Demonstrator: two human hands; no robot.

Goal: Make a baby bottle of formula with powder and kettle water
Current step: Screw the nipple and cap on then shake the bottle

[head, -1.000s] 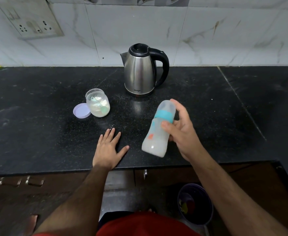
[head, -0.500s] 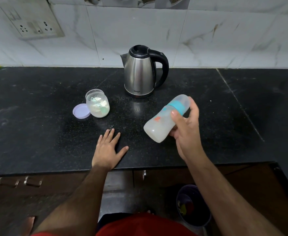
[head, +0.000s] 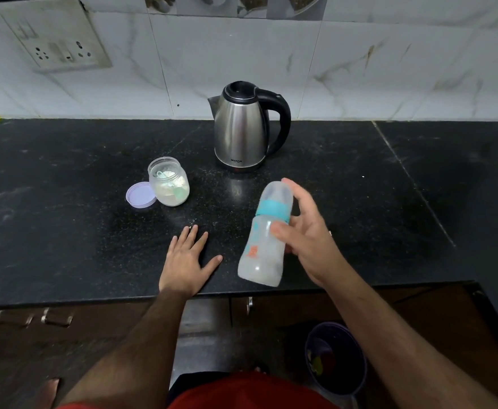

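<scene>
My right hand [head: 306,237] grips a capped baby bottle [head: 264,249] with a teal collar, held in the air above the black counter [head: 65,231] and tilted, cap away from me. The bottle looks cloudy white inside. My left hand [head: 187,261] lies flat on the counter near its front edge, fingers spread, holding nothing. A steel kettle [head: 241,131] with a black handle stands at the back by the wall. An open clear jar [head: 169,183] of powder with a green scoop inside sits to the left of the kettle, its lilac lid [head: 140,195] lying beside it.
A socket plate [head: 56,39] is on the tiled wall at the upper left. Below the counter are wooden cupboard doors and a dark bucket [head: 334,364] on the floor to the right. A seam [head: 412,184] crosses the counter on the right.
The bottle swung from near upright to lying almost sideways, then back to near upright, all in my right hand. My left hand stayed flat on the counter.
</scene>
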